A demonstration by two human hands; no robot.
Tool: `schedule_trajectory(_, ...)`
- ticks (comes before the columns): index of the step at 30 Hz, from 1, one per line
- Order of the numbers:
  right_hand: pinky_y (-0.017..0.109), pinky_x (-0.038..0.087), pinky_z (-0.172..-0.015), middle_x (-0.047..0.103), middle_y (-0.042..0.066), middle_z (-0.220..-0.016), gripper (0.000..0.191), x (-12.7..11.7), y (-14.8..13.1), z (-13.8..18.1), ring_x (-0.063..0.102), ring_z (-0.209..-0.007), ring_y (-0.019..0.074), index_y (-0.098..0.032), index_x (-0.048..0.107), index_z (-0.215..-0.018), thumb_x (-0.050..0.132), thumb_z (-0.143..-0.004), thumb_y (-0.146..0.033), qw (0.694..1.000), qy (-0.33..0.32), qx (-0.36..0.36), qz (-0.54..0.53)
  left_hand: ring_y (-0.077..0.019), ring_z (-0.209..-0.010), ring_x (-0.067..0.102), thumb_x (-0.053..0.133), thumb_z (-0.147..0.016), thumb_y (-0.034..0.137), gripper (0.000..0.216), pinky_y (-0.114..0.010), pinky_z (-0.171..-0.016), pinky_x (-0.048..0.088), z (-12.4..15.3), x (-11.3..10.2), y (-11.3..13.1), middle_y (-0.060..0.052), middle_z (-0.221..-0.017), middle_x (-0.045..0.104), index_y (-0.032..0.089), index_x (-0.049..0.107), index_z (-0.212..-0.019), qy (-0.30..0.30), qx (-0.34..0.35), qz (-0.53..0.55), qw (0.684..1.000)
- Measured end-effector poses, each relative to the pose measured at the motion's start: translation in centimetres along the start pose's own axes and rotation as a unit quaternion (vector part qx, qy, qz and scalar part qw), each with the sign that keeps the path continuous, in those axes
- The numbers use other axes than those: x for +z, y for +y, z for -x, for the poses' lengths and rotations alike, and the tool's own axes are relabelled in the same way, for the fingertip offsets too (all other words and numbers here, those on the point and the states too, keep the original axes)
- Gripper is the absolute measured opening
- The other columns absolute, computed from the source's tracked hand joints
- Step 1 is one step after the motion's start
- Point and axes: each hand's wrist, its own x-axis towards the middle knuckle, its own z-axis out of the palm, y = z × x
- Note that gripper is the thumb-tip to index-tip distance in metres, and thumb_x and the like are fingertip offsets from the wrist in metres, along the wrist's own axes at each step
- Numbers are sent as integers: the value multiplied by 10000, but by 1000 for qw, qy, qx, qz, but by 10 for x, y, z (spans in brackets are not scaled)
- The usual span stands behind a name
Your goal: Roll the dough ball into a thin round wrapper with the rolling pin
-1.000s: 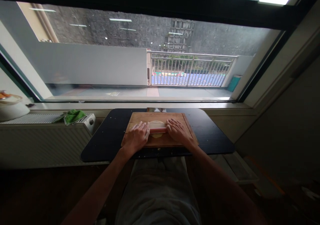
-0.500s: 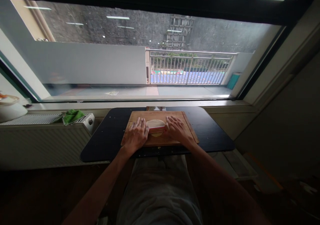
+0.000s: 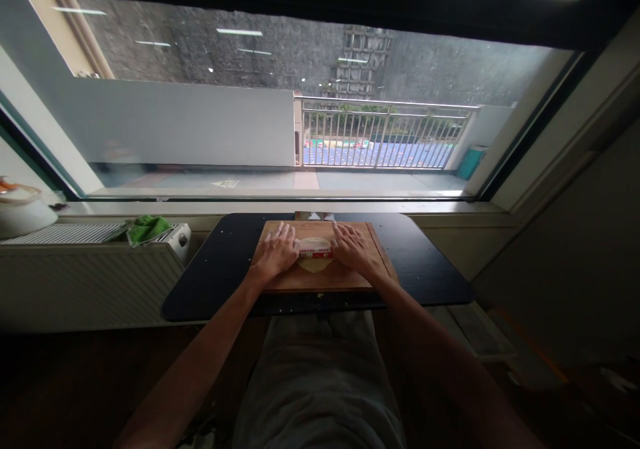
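- Far left: white container [image 3: 25, 217], on top of the radiator [image 3: 90, 286].
- Green cloth [image 3: 149, 229] bunched on radiator's right end.
- Dark bench [image 3: 215, 262], rounded corners, pale specks on top; stands below the window [image 3: 200, 126].
- Wooden board [image 3: 323, 282] flat on bench, near the middle.
- Left hand [image 3: 279, 248]: palm down over left part of board, fingers laid out forward, pressing on left end of roller; that end hidden under it.
- Roller [image 3: 315, 252]: lies crosswise on the dough, between the hands; red and white print on its middle.
- Dough [image 3: 314, 266]: flat, pale, roundish sheet on board under roller; shows beyond it and on the person's side.
- Right hand [image 3: 351, 246]: palm down, fingers laid out forward on right end of roller. Hands well apart, printed middle showing between.
- Metal railing [image 3: 387, 136] outside, beyond window.
- Teal bin [image 3: 471, 162] outside, right of railing.
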Motion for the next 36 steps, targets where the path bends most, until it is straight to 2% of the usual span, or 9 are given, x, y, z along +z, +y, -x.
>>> schedule_trajectory(3,478,314,-1295,496,178,-1664,657,-2,-5,12,425,-1567,318,-85,349,-1701,343,-1086,-315,1000,6,11,-7,-319,-1581,420,319,-1083,322,540,-499,-1279,363,12,-3,4,-166,-1635,543,111,673,-1432,1,2,8,1000)
schedule_trajectory(8,410,329,-1289,470,214,-1669,649,-10,-11,23,431,-1573,279,-16,378,-1670,298,-1096,-309,999,-25,24,-21,-295,-1523,503,311,-1101,335,513,-449,-1244,419,31,-11,12,-146,-1528,650,157,709,-1372,23,10,-2,1000)
schedule_trajectory(12,414,323,-1292,477,215,-1663,627,-15,-15,34,418,-1582,272,-11,444,-1633,265,-1110,-307,999,-28,28,-27,-291,-1527,500,319,-1108,344,506,-430,-1230,435,49,-20,18,-125,-1485,685,176,687,-1412,37,27,0,999)
schedule_trajectory(16,420,309,-1297,550,199,-1616,602,-21,-18,49,431,-1572,275,-42,550,-1566,249,-1124,-319,999,-28,22,-31,-300,-1513,518,314,-1113,349,538,-427,-1228,436,63,-26,22,-128,-1536,650,143,638,-1489,39,32,11,999)
schedule_trajectory(20,434,309,-1290,580,193,-1593,590,-28,-20,55,456,-1549,281,-58,584,-1530,244,-1128,-321,999,-33,5,-37,-300,-1507,525,318,-1112,341,543,-444,-1240,419,69,-27,24,-128,-1552,636,141,612,-1521,44,40,11,998)
schedule_trajectory(25,413,335,-1263,624,183,-1550,571,-30,-21,46,497,-1511,279,-65,602,-1505,254,-1125,-311,999,-41,21,-29,-310,-1497,534,308,-1116,352,540,-467,-1219,435,64,-24,23,-131,-1539,646,144,639,-1489,46,34,14,998)
schedule_trajectory(31,447,300,-1290,535,215,-1625,603,-17,-17,25,422,-1571,299,-26,486,-1604,290,-1116,-321,999,-33,40,-10,-338,-1510,511,311,-1104,344,554,-508,-1234,402,41,-14,20,-185,-1535,637,88,653,-1457,47,12,-9,999)
schedule_trajectory(36,497,311,-1292,505,154,-1664,593,-7,-8,5,410,-1579,311,-136,456,-1652,320,-1111,-337,999,-36,39,-3,-334,-1418,593,345,-1091,347,524,-508,-1200,432,13,-12,14,-171,-1454,701,118,672,-1431,20,-18,-1,1000)
